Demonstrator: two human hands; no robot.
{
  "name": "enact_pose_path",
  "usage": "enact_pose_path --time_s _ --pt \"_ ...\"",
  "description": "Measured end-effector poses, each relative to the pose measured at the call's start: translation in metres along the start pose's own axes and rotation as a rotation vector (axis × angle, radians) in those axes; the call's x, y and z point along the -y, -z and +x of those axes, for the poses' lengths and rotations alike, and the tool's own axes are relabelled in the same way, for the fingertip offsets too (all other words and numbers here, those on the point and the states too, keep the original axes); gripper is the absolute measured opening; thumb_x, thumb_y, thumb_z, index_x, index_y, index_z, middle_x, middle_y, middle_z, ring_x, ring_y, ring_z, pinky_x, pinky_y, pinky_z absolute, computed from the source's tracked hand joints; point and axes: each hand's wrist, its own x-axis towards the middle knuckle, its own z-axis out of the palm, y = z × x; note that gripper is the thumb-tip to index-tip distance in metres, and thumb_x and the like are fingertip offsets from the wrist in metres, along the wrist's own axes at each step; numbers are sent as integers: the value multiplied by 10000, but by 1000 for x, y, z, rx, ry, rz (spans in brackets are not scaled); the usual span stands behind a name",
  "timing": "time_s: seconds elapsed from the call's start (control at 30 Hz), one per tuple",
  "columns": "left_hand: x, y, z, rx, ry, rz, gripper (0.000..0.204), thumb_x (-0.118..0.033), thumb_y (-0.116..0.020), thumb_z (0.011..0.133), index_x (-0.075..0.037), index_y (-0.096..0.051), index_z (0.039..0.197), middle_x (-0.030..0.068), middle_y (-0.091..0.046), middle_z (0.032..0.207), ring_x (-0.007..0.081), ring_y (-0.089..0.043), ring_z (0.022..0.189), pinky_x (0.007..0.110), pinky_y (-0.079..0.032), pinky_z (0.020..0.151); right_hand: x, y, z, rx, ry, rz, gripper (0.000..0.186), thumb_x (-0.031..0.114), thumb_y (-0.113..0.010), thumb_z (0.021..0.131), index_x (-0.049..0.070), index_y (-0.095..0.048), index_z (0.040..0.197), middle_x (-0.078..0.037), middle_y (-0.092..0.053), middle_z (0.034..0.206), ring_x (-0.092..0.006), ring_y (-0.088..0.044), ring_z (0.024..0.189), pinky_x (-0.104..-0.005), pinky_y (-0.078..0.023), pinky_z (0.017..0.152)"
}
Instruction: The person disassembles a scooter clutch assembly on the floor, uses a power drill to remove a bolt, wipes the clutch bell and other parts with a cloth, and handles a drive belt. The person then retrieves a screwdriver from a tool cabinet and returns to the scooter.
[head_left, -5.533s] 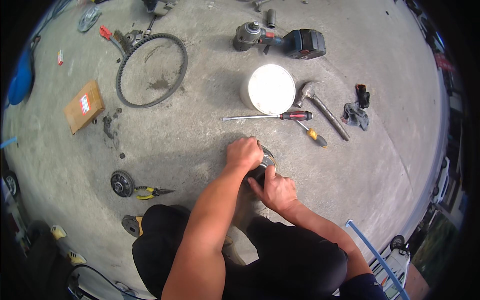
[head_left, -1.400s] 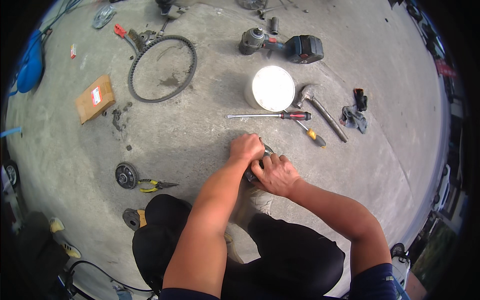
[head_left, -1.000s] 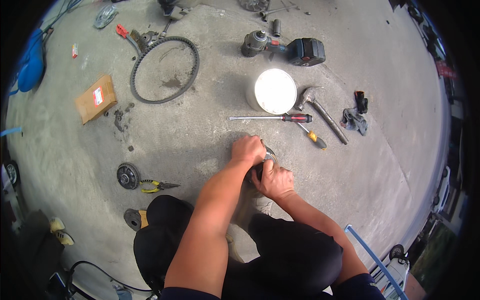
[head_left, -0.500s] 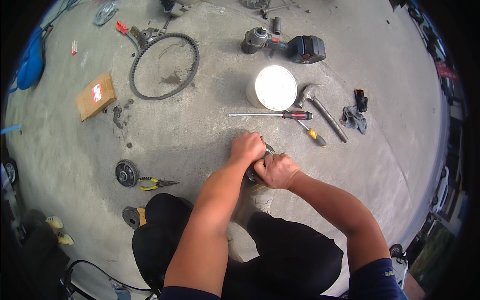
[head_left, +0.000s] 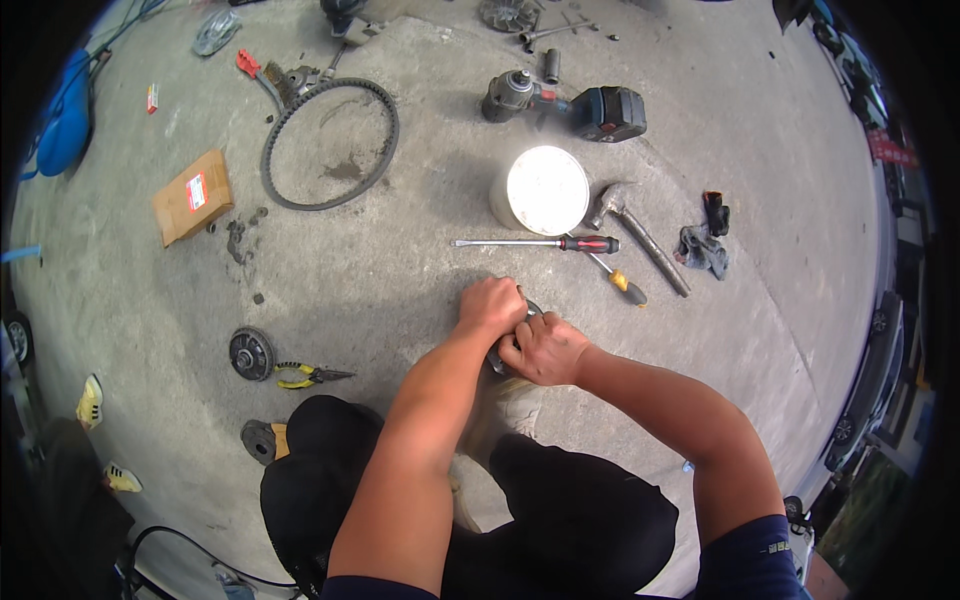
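Note:
My left hand [head_left: 492, 307] is closed on the far side of a round dark metal part [head_left: 497, 362], low over the concrete in front of my shoe [head_left: 515, 408]. Against its near right side, my right hand [head_left: 548, 348] is closed too, with the fingers curled inward. The two fists almost touch and hide most of the part; only bits of its rim show. Beyond them lie a long screwdriver [head_left: 520, 243] with a red and black handle and a shorter one [head_left: 628, 288] with a yellow and black handle.
A white bucket [head_left: 548, 190], hammer [head_left: 645, 238], cordless impact wrench [head_left: 560, 106] and grey rag [head_left: 703, 250] are farther off. Leftward are a toothed drive belt [head_left: 388, 165], cardboard box [head_left: 192, 197], round clutch-like part [head_left: 251, 354] and yellow-handled pliers [head_left: 312, 376]. Another person's shoes [head_left: 90, 402] show at far left.
Both hands keep their grip on the round part, with only a slight shift. The whole view has tilted a little. At far left, the other person's shoes have moved apart.

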Motion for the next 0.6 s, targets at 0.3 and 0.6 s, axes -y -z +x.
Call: enact_pose_path --time_s 0.3,0.6 --pt "-2 -1 -6 2 27 45 380 -354 -526 1021 -76 -777 1084 210 -757 1127 420 -719 1070 526 -566 944 43 -1 2 162 -722 326 444 449 -768 858 89 -560 1015 -118 -626 790 -338 -682 647 -455 -571 606" --pt "-4 -1 -6 -19 11 57 384 -327 -509 1035 -68 -788 1088 223 -760 1136 411 -728 1085 508 -569 967 52 20 -40 -142 -1012 474 510 402 -859 796 53 -575 1034 -153 -696 843 -372 -711 718 -474 -574 657"
